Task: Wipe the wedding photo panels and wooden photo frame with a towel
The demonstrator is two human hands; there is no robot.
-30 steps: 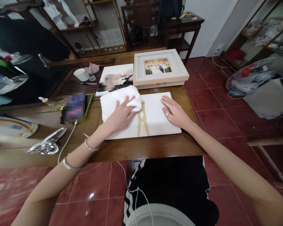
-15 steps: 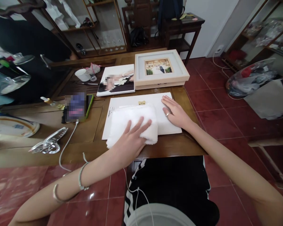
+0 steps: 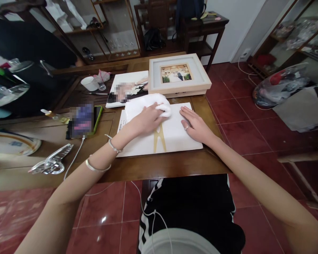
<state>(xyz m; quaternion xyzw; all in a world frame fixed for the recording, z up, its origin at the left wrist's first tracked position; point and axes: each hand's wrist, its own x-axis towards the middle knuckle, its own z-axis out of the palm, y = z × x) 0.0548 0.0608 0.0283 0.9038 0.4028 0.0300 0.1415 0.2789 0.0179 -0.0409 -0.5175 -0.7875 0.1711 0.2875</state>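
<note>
One soft white cloth [image 3: 144, 103] at the far edge of one flat white board [image 3: 177, 137], bunched under the left hand [image 3: 145, 121], fingers curled down over it and holding it. Right hand [image 3: 197, 125] just right of the cloth, flat on the board, fingers stretched wide, holding nothing. Farther off, one pale wooden photo frame [image 3: 178, 76] and one flat photo print [image 3: 127, 91].

My cloth [image 3: 144, 102] is plain white. The board [image 3: 175, 135] beneath is white with a gold mark [image 3: 159, 137]. The desk [image 3: 161, 165] is brown wood.
</note>
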